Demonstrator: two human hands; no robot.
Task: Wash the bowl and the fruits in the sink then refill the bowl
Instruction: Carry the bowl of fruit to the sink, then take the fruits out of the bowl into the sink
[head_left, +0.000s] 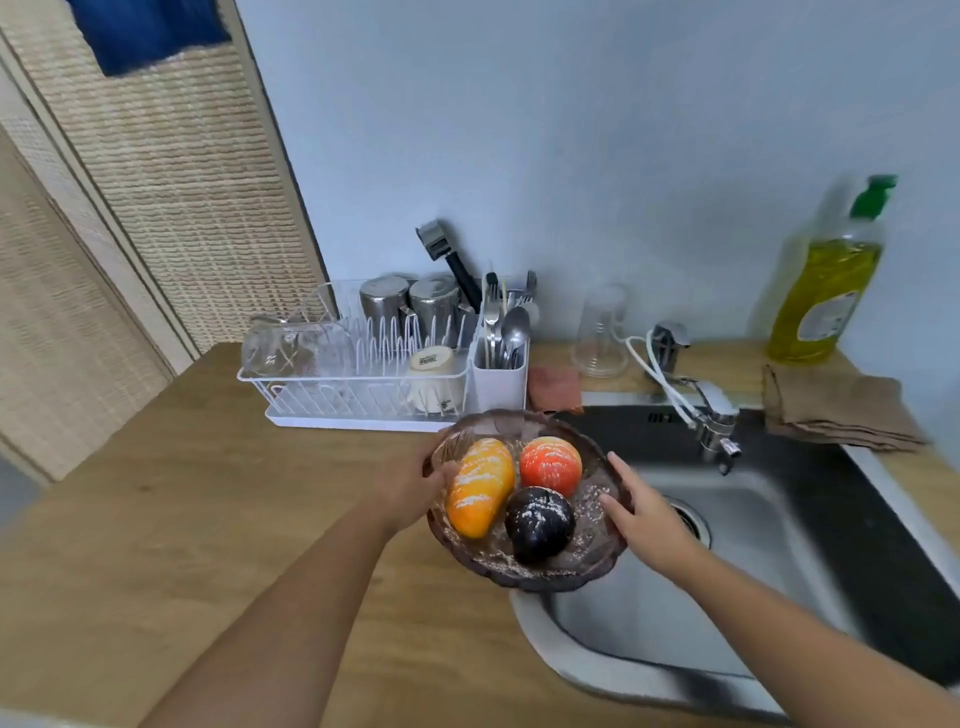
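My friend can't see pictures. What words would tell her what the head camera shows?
A left hand and a right hand hold a brown bowl at a sink. It holds a yellow-orange fruit, a red-orange fruit and a dark purple fruit. A dish rack stands behind.

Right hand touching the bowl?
Touching. The head view shows the right hand gripping the right side of the bowl, its fingers lying over the rim onto the inside. No gap shows.
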